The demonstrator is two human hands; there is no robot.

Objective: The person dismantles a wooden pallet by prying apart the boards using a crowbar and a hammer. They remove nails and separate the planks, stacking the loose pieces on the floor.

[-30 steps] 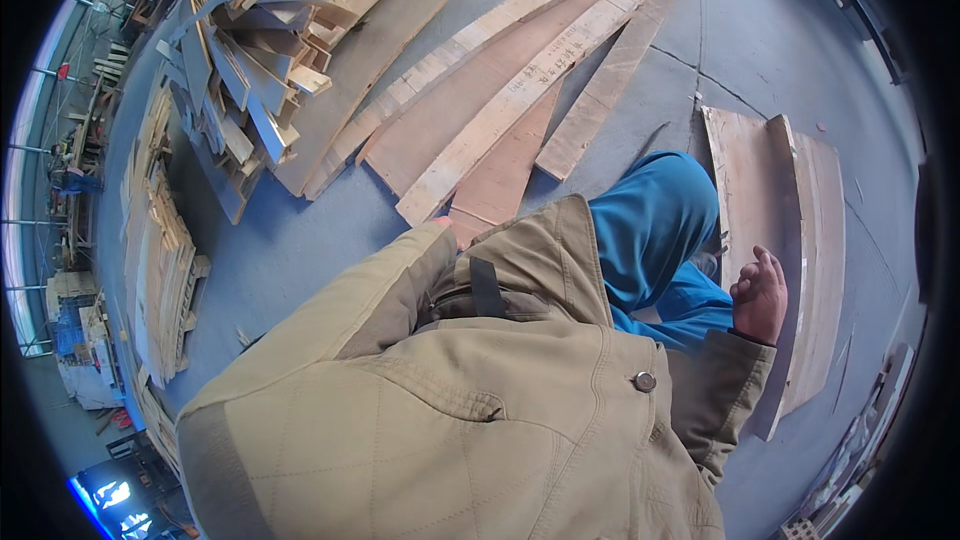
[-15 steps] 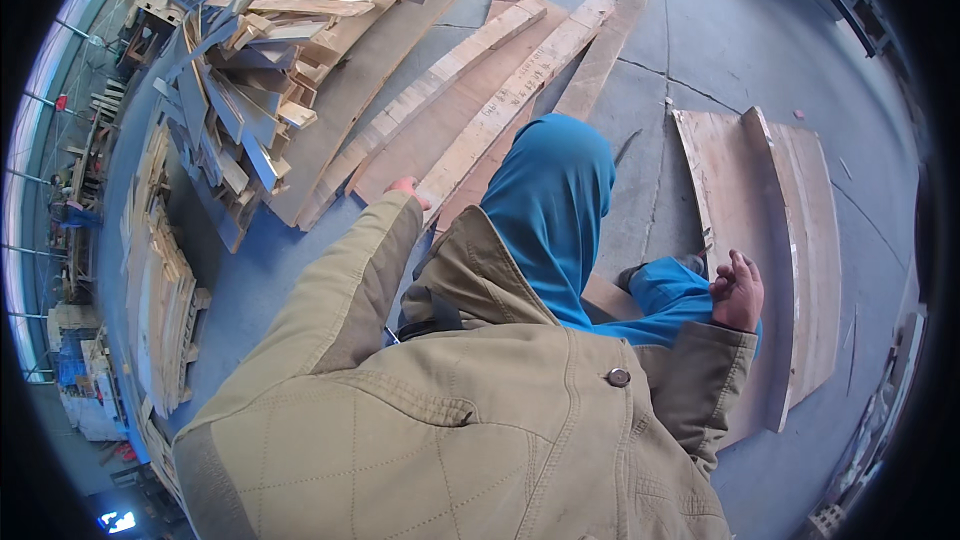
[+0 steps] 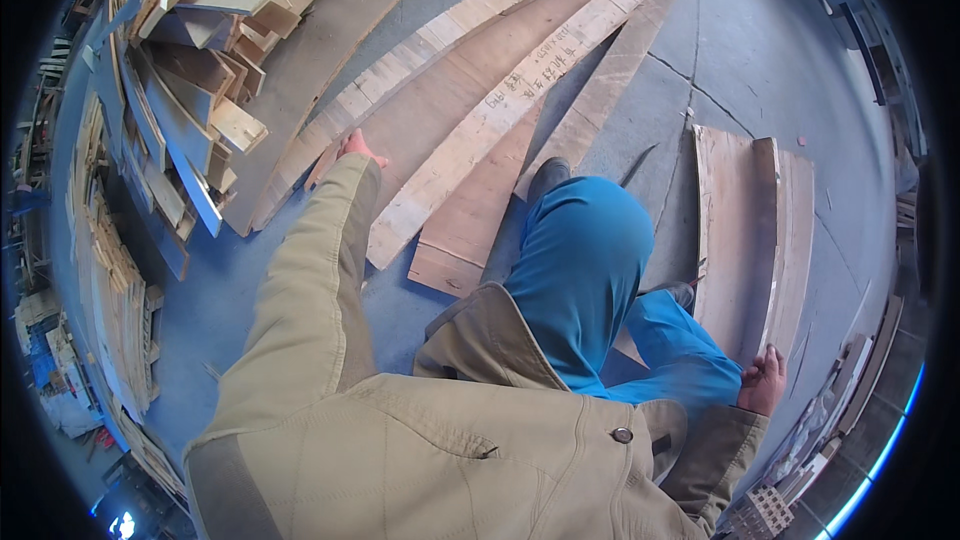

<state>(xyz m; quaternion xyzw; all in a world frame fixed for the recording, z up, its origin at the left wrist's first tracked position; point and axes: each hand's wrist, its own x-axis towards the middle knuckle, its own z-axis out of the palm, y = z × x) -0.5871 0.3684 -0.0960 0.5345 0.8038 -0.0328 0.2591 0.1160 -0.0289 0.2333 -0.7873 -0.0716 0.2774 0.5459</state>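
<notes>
My left hand (image 3: pixel 360 148) reaches far forward to the near end of a wide reddish plywood board (image 3: pixel 420 125). Its index finger and thumb are apart; whether the other fingers go round the edge cannot be made out. To its right a pale plank with dark handwriting (image 3: pixel 515 95) lies slantwise on the plywood, and to its left runs a long pale plank (image 3: pixel 430 35). My right hand (image 3: pixel 763 382), fingers curled together, is at the near end of a plank standing on edge (image 3: pixel 768 230) on another plywood panel (image 3: pixel 725 210). Anything inside that hand is hidden.
A heap of scrap wood (image 3: pixel 215 90) rises at the far left, beside a large brown sheet (image 3: pixel 330 70). More stacked boards (image 3: pixel 110 280) line the left side. A narrow plank (image 3: pixel 610 80) lies beyond my blue-trousered knee (image 3: pixel 580 260). Long pieces (image 3: pixel 840 410) lie at the lower right.
My left hand has moved left, from the marked plank's end to the plywood's end. My right hand has come down and right to the upright plank's near end. The view has shifted.
</notes>
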